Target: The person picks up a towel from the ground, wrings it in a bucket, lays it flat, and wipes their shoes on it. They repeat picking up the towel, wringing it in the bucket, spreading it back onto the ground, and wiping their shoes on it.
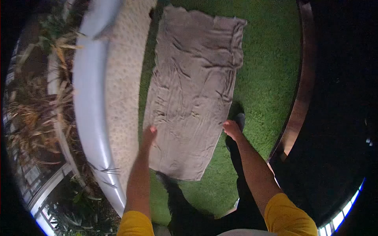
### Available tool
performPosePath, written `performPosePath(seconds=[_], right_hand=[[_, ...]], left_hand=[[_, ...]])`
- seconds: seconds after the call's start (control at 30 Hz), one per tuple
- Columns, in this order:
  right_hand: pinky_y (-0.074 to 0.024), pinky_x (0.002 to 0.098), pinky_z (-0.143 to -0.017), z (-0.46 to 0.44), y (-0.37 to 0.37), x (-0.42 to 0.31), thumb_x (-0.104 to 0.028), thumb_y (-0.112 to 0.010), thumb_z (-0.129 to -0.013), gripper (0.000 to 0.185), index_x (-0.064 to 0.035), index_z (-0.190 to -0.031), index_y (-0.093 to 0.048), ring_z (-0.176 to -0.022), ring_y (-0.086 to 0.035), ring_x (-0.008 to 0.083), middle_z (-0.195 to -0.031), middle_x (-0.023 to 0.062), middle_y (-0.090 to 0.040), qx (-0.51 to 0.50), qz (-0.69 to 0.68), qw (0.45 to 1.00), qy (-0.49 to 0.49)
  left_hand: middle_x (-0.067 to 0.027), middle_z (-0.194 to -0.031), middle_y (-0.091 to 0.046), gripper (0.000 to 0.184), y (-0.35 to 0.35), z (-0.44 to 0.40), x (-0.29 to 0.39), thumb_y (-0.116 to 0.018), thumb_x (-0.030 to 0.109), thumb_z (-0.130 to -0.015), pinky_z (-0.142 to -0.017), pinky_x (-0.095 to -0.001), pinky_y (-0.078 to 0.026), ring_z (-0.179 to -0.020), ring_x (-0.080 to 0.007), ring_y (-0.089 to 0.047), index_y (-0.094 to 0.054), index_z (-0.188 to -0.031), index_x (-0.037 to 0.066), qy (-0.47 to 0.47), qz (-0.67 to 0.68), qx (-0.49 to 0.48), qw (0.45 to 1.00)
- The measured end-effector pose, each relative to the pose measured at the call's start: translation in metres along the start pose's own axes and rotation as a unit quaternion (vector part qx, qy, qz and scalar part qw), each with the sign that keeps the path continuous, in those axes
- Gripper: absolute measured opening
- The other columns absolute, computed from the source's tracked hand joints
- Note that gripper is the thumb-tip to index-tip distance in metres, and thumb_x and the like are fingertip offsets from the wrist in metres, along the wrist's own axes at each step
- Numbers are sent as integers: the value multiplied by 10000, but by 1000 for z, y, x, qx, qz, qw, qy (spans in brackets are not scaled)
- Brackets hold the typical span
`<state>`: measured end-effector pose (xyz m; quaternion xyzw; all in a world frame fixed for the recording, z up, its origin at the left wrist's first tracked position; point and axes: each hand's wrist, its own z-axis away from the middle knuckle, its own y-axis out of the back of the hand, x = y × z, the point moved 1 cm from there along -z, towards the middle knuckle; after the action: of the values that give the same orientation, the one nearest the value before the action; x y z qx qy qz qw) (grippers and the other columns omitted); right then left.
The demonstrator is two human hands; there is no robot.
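A long taupe blanket [189,90] lies spread out lengthwise in front of me, wrinkled across its middle and bunched along the far right edge. My left hand [151,132] is at its left edge, fingers closed on the cloth. On the opposite edge, my right hand [232,129] pinches the fabric at about the same height. The near end of the blanket hangs or lies close to my feet; I cannot tell whether it touches the ground there.
Green artificial-looking turf [267,78] surrounds the blanket. To the left run a pebbled strip [125,86], a pale curved edging [90,86] and dry plants [43,106]. A brown border [301,110] curves along the right, with darkness beyond. My shoe [239,120] is beside my right hand.
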<state>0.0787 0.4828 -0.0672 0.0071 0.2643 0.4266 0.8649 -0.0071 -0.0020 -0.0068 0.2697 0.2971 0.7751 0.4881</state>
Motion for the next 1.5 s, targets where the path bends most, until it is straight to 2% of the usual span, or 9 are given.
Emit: performPosePath(seconds=[0.37,0.5,0.6,0.7,0.8,0.83,1.1,1.37,1.5], right_hand=[[-396,472,-935,-120,-49,21,-176,-684,-708,705,72,-1251,-308,-1064,-505,439,-1151,337,-465,366,-182,882,-236],[-401,472,-921,-130,-49,9,-152,-641,-745,626,73,-1228,-313,-1065,-499,414,-1128,309,-468,330,-297,841,-310],[-422,433,-865,-130,-58,-9,-146,-582,-803,427,54,-1140,-414,-1008,-523,345,-1100,226,-508,345,-306,842,-279],[-427,418,-871,-149,-98,-17,-149,-584,-820,363,25,-1115,-464,-994,-540,305,-1057,192,-545,115,-475,846,-212],[-435,400,-851,-123,-78,-69,-187,-614,-826,386,21,-1133,-511,-978,-548,266,-1025,165,-581,-7,-748,650,-133],[-439,396,-844,-116,-77,-74,-197,-618,-830,384,21,-1131,-522,-972,-550,251,-1001,150,-593,11,-730,675,-110],[-432,397,-867,-12,-32,-58,-218,-674,-796,355,11,-1054,-589,-961,-548,226,-988,127,-601,-100,-646,747,-119],[-399,338,-879,92,121,-150,-312,-727,-708,573,48,-1121,-560,-976,-546,229,-1068,138,-603,77,-619,777,84],[-400,381,-885,165,269,-184,-313,-746,-707,553,7,-1122,-573,-961,-554,260,-1096,141,-599,113,-624,770,69]], left_hand=[[-287,-1205,-489,864,-109,-155,-3,-755,259,-678,-962,-406,-392,-1135,-370,-491,-291,-1341,-43,17,60,240,969],[-268,-1008,-584,675,-118,-158,19,-741,353,-674,-843,-453,-449,-983,-392,-567,-476,-1153,-42,125,74,97,985],[-232,-884,-620,498,-213,-153,11,-614,386,-745,-725,-481,-476,-802,-411,-599,-558,-1048,-6,-6,29,252,967],[-189,-924,-609,365,-229,-89,99,-578,300,-779,-782,-434,-449,-848,-352,-571,-593,-1025,31,60,22,129,990],[-248,-906,-603,340,-257,-49,153,-516,242,-800,-790,-465,-447,-895,-401,-573,-560,-999,-30,-91,262,-50,959],[-271,-912,-601,358,-223,-19,199,-486,230,-812,-809,-467,-445,-969,-417,-564,-532,-1042,-40,49,238,-178,953],[-188,-1274,-492,490,-107,129,239,-586,166,-808,-1007,-339,-343,-1208,-302,-448,-472,-1261,21,-293,262,-176,902],[-137,-1201,-544,383,70,326,185,-559,59,-871,-911,-309,-437,-1097,-214,-526,-482,-1241,-3,78,452,-181,870],[-127,-1079,-607,363,148,412,123,-588,158,-865,-837,-272,-457,-993,-184,-577,-530,-1190,5,58,416,-87,903]])
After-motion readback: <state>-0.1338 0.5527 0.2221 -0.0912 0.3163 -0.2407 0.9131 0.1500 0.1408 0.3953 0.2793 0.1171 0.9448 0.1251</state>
